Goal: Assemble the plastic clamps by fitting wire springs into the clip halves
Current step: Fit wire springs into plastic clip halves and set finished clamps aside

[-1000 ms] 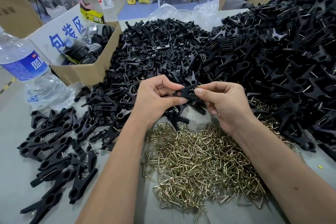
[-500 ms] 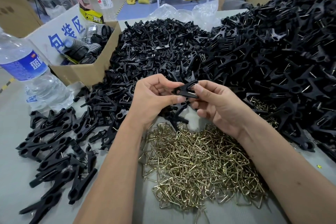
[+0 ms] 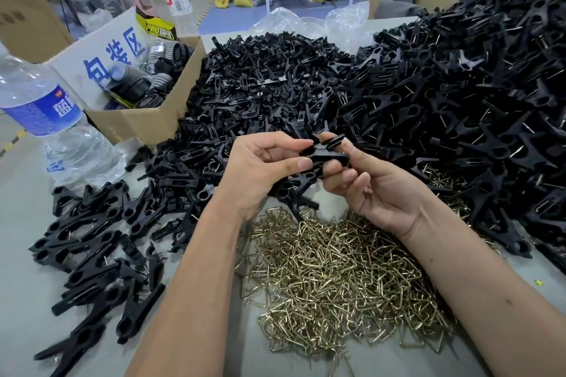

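Head view: we hold one black clip half (image 3: 324, 151) above the table, between both hands. Its long axis runs roughly left to right, right end tilted slightly up. Our left hand (image 3: 260, 171) pinches its left end between thumb and forefinger; our right hand (image 3: 376, 187) pinches its right end. The brass wire springs (image 3: 337, 278) lie heaped below.
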Demonstrator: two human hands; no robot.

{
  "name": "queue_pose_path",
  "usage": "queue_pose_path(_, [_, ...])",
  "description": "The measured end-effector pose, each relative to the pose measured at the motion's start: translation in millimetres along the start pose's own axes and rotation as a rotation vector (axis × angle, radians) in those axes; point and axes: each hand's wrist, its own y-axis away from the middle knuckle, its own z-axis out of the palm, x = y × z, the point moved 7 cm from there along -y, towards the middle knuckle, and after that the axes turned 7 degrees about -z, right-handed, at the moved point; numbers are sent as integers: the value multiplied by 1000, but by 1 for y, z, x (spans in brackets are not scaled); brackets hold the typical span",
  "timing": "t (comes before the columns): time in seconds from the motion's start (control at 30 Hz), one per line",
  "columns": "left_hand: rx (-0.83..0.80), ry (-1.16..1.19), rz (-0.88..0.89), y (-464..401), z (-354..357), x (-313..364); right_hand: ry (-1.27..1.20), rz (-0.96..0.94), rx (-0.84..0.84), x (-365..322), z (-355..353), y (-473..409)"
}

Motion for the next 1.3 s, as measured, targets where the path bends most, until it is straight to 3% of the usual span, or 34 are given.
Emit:
queue_pose_path(0.17, [109,-74,39,1,-6,2,56,4,-20,0,1,1])
queue_pose_path(0.57, [109,-175,41,2,-7,2,-63,25,-17,-4,-2,1])
queue_pose_path(1.3, [113,-238,56,5,-2,7,66,12,62,-9,-1,4])
